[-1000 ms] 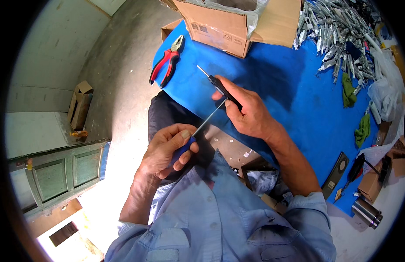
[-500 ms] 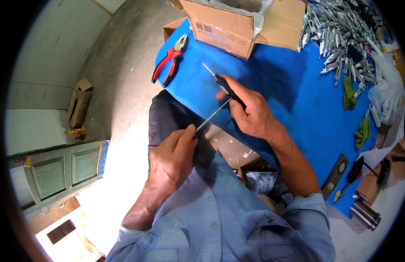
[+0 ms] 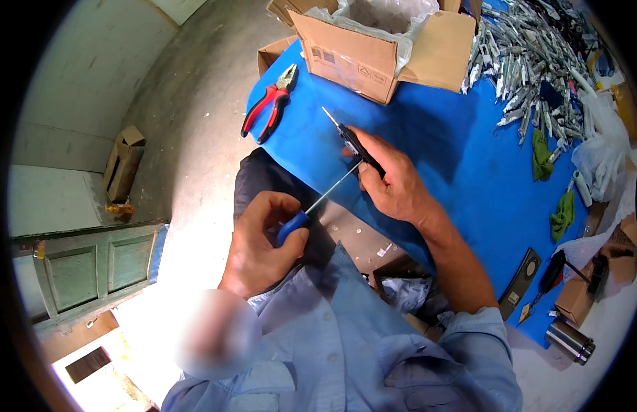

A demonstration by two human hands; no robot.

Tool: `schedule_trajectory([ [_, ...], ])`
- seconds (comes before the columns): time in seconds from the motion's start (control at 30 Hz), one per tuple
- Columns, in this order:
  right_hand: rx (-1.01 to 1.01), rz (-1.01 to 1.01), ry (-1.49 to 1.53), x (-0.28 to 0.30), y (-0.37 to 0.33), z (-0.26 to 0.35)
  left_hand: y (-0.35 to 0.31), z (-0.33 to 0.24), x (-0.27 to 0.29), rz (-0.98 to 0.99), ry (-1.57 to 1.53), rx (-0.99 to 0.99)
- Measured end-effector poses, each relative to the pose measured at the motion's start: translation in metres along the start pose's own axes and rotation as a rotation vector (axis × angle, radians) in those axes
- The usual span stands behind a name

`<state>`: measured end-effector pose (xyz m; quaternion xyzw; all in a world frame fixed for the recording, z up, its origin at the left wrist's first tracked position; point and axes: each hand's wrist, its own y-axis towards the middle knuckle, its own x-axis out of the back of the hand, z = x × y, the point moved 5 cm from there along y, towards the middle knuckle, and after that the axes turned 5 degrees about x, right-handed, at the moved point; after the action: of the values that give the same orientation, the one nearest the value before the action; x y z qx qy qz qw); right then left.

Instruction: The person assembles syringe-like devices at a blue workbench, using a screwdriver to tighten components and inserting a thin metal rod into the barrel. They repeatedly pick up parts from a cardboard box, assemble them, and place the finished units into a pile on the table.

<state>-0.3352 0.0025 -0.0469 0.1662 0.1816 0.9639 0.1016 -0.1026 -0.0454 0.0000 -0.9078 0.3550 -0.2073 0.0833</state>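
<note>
My left hand is closed around the blue handle of a screwdriver, thumb and fingers on either side of the handle. The screwdriver's thin metal shaft slants up to the right, its tip meeting the lower side of a slim black part with a thin metal rod. My right hand grips that part, with the rod pointing up and left past the fingers. Where exactly the tip rests is hidden by the thumb. On the blue table cover nearby lie red-and-black pliers, jaws up.
A cardboard box lined with clear plastic stands at the table's far edge. Many slim grey parts are heaped at the far right. Green cloths, a flat dark metal plate and a shiny cylinder lie along the right.
My left hand's fingers have loosened and shifted round the screwdriver, so its blue handle now shows. My right hand keeps the black part almost in place. The view has moved slightly.
</note>
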Motion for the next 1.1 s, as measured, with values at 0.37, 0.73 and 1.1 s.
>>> schedule_trajectory([
  [0.37,-0.013,-0.015,0.036,-0.006,-0.006,-0.006,0.007,0.018,0.004,0.032,-0.469,0.357],
  [0.73,-0.005,-0.001,0.028,-0.007,-0.007,-0.006,-0.025,-0.022,-0.005,-0.186,0.333,-0.389],
  [1.1,0.038,-0.029,0.012,-0.004,-0.005,-0.005,-0.005,0.014,-0.005,0.057,-0.543,0.27],
])
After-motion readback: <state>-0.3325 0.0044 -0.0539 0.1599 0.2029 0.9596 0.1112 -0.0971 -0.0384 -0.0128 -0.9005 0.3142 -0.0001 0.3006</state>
